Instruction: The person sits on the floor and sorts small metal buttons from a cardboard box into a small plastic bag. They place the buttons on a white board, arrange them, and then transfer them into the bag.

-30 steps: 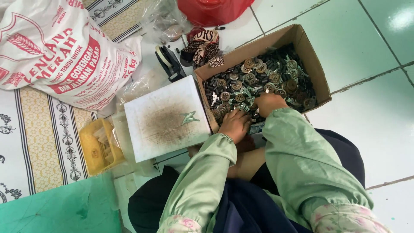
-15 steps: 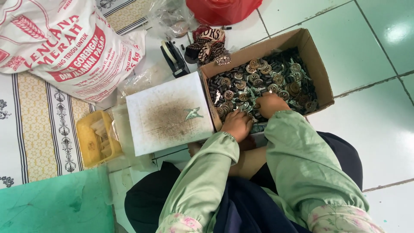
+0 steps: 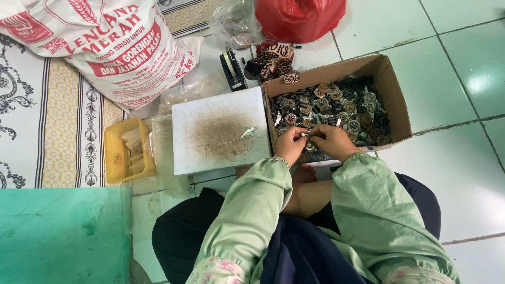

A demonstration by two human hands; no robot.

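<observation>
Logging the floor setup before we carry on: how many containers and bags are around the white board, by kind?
Cardboard box of small round pieces: 1
Yellow plastic basket: 1
Large printed white sack: 1
Red plastic bag: 1
Clear plastic bag: 1
Total: 5

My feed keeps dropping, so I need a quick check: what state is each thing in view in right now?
cardboard box: open, holding many small round pieces
left hand: at the box's near edge, pinching a small piece
right hand: beside it, fingers on the same piece
white board: flat, stained brown in the middle
yellow tray: upright, partly filled
white sack: full, lying down
red bag: bunched
</observation>
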